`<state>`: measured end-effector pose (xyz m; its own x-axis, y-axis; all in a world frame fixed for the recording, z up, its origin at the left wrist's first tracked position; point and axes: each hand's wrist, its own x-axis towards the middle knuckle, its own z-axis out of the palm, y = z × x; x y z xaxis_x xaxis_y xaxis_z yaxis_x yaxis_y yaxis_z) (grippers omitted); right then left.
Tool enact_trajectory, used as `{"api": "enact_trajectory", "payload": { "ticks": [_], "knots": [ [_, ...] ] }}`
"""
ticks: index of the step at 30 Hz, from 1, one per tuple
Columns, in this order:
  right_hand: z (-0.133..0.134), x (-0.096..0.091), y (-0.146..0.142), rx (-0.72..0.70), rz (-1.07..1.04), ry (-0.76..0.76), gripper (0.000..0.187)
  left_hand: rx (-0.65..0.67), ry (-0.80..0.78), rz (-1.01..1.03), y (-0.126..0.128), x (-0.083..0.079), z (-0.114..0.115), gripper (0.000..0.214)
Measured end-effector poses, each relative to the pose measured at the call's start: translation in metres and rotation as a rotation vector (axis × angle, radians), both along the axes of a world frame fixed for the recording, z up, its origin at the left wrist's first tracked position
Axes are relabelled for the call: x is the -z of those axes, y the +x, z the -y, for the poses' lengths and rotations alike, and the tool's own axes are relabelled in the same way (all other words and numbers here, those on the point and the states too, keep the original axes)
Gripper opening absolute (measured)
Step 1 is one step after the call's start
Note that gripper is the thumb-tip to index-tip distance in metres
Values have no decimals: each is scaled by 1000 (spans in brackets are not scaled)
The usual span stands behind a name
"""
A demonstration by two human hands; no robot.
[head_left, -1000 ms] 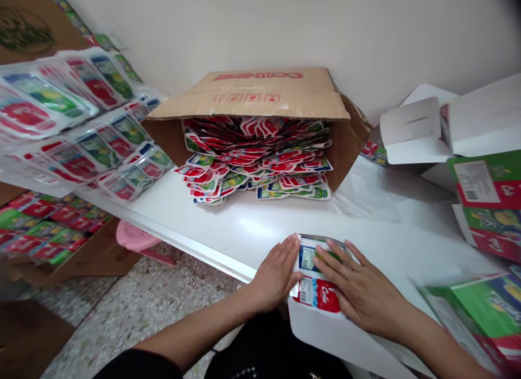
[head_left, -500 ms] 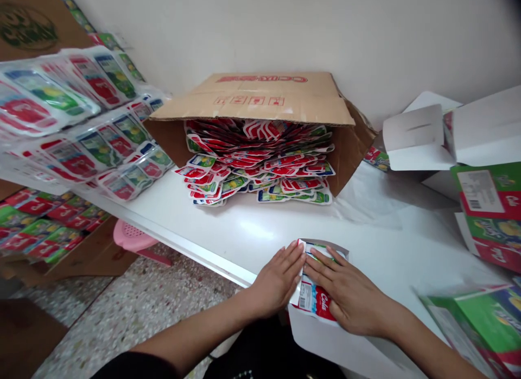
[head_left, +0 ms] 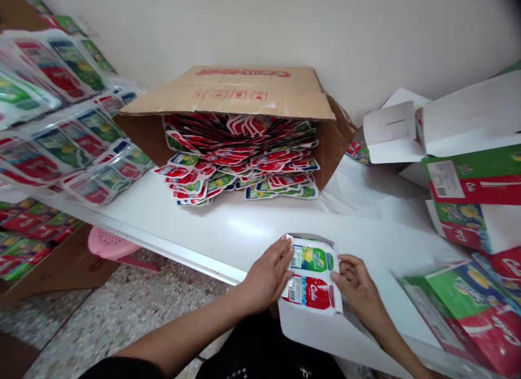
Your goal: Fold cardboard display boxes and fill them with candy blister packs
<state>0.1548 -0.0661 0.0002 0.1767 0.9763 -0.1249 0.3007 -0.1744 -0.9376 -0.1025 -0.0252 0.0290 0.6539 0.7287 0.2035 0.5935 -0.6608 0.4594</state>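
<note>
A small open display box (head_left: 309, 327) sits at the table's front edge, its white flap hanging toward me. Inside lie flat pouches: a green Sprite-style pouch (head_left: 313, 258) above a red Cola pouch (head_left: 317, 293). My left hand (head_left: 266, 276) is closed along the box's left wall, fingers together and fingertips near the upper left corner. On the other side, my right hand (head_left: 360, 286) pinches the right wall, thumb at the rim and fingers curled outside. Behind the box, a brown carton (head_left: 232, 94) on its side spills many similar pouches (head_left: 244, 167).
Plastic-wrapped pouch strips (head_left: 81, 134) pile up at the left. Printed display boxes (head_left: 464, 178) stand at the right, with flat green-and-red ones (head_left: 476, 303) nearer me. Crumpled clear plastic (head_left: 350, 197) lies beside the carton. A pink stool (head_left: 109, 243) stands below the table.
My right hand has lifted off the pouches and moved right to the box's right wall, uncovering them. My left hand stays at the left wall. The view has shifted slightly right.
</note>
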Motion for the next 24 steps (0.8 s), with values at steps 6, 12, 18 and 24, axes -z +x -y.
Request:
{"api": "enact_trajectory", "payload": {
  "ticks": [6,12,18,24],
  "knots": [
    [5,-2,-20,-73,259,64,20,-34,52,271,3,10,4,29],
    [14,-23,20,-559,364,127,35,255,-16,225,-17,2,-3,42],
    [21,-34,27,-707,517,136,62,410,-152,125,-33,-8,-8,70],
    [25,-1,-2,-264,364,31,27,141,-167,339,-14,4,4,22]
  ]
}}
